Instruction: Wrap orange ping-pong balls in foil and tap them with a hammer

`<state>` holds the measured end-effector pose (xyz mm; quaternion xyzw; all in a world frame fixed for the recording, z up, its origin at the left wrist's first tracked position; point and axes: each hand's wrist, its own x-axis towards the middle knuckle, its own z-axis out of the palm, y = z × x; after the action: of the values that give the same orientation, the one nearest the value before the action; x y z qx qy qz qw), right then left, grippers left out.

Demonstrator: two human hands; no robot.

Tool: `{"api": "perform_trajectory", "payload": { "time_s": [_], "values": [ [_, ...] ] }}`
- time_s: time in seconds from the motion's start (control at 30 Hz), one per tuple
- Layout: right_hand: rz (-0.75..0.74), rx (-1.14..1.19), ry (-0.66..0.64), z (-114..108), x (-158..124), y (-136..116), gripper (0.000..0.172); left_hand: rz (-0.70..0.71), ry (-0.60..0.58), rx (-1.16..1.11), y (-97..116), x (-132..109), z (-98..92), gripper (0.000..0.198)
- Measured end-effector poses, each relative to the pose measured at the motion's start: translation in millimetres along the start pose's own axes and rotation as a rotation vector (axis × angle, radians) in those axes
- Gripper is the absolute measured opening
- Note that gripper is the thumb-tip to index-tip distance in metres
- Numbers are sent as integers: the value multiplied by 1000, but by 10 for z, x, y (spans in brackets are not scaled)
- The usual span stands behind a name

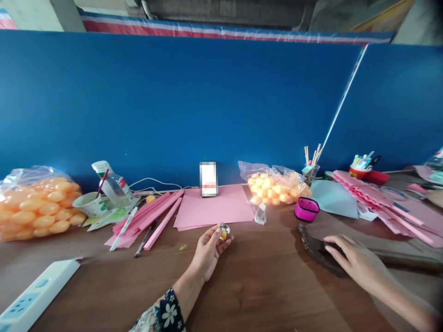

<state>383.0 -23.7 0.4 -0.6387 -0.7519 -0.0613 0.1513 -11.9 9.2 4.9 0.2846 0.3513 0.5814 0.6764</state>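
Fingertips of left hand (207, 251) pinch a small shiny round trinket (224, 232); right hand (358, 263) lies flat, open, on dark blurred object (316, 249)

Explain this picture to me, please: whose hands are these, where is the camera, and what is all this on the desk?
No machine here: a person wears a camera on the head, looking down at their own hands. The left hand pinches a small shiny orange piece. The right hand rests on a dark flat object. On the wooden desk lie pink paper, two bags of orange balls, a paper cup, a plastic bottle and a white power strip.
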Motion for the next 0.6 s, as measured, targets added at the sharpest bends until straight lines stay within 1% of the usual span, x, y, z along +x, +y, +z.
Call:
{"api": "perform_trajectory", "payload": {
  "time_s": [0.1, 0.17, 0.3, 0.5, 0.6],
  "values": [
    [-134, -45, -45, 19, -27, 64, 28, 6, 16, 10, -6, -2, 3, 27],
    [-183, -97, -66, 19, -33, 126, 34, -2, 35, 13, -4, -3, 0, 30],
    [-170, -225, -47, 19, -36, 202, 40, -33, 47, 7, 3, 4, -17, 34],
    [-197, -287, -26, 2, -24, 126, 44, -19, 12, -87, -3, 0, -25, 32],
    [-184, -302, -32, -18, -10, 103, 46, -14, -2, -114, -5, -6, -25, 32]
  ]
}}
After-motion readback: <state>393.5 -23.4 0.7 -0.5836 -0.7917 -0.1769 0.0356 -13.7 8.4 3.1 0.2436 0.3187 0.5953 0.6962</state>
